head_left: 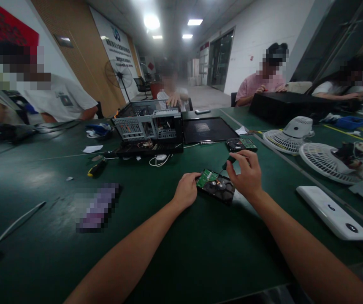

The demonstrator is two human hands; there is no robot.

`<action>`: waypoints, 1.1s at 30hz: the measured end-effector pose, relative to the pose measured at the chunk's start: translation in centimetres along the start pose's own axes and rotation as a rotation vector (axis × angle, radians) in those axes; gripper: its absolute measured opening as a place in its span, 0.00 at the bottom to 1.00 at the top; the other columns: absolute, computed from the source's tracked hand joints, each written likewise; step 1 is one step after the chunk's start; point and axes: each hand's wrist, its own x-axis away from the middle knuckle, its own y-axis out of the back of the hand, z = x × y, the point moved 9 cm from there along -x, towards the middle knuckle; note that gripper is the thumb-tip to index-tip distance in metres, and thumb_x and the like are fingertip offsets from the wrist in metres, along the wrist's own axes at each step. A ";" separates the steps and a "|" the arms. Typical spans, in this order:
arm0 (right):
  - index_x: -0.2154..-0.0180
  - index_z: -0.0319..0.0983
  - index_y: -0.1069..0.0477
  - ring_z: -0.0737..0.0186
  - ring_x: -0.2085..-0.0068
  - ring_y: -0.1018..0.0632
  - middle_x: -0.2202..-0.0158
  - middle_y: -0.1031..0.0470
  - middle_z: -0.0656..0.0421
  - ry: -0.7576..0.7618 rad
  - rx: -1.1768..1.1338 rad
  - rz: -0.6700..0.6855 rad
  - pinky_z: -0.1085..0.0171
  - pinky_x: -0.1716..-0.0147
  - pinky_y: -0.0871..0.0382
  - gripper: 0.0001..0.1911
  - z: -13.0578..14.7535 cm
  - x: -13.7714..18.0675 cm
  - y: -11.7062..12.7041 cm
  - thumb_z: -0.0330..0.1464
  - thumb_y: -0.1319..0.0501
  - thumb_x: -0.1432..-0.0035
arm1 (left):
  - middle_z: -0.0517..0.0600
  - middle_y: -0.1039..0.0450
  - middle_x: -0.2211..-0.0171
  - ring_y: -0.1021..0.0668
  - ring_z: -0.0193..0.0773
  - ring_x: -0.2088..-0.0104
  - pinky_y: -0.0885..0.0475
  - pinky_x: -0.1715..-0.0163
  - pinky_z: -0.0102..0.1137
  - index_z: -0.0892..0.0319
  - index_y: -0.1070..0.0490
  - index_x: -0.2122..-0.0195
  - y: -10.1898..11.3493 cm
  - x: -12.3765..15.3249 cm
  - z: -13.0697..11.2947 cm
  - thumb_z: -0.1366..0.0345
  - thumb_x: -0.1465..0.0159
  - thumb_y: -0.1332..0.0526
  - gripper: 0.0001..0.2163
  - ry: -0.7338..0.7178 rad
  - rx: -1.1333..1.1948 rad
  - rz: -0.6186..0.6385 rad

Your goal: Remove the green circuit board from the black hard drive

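A hard drive (221, 189) lies on the green table with its circuit board side up, the green board at its left end. My left hand (187, 189) grips the drive's left edge between thumb and fingers. My right hand (246, 173) is closed round the dark handle of a screwdriver (228, 162), whose thin shaft slants down to the drive near the edge of the board. Whether its tip sits in a screw is too small to tell. Just beyond my right hand lies a second hard drive (242, 145), also showing a green board.
An opened computer case (150, 128) stands ahead, a person's hand on its top, beside a black side panel (208, 130). A yellow-black screwdriver (96, 168) and a blurred-out purple object (99, 207) lie left. White fan parts (322, 162) and a white power bank (333, 212) lie right. Several people sit around.
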 end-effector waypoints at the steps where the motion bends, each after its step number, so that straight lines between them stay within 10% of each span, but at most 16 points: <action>1: 0.48 0.43 0.28 0.50 0.50 0.25 0.52 0.29 0.50 0.001 0.000 -0.009 0.51 0.53 0.23 0.18 0.0 -0.1 0.1 0.29 0.35 0.39 | 0.56 0.22 0.48 0.23 0.43 0.46 0.29 0.42 0.39 0.61 0.25 0.43 0.0 0.0 0.0 0.73 0.28 0.50 0.18 0.000 0.002 -0.001; 33: 0.44 0.45 0.28 0.49 0.45 0.24 0.46 0.26 0.50 0.033 -0.029 0.054 0.46 0.46 0.26 0.20 0.6 0.1 -0.4 0.28 0.38 0.37 | 0.55 0.22 0.48 0.24 0.43 0.46 0.29 0.42 0.39 0.59 0.26 0.43 -0.3 -0.1 0.3 0.74 0.29 0.49 0.18 -0.010 -0.012 0.001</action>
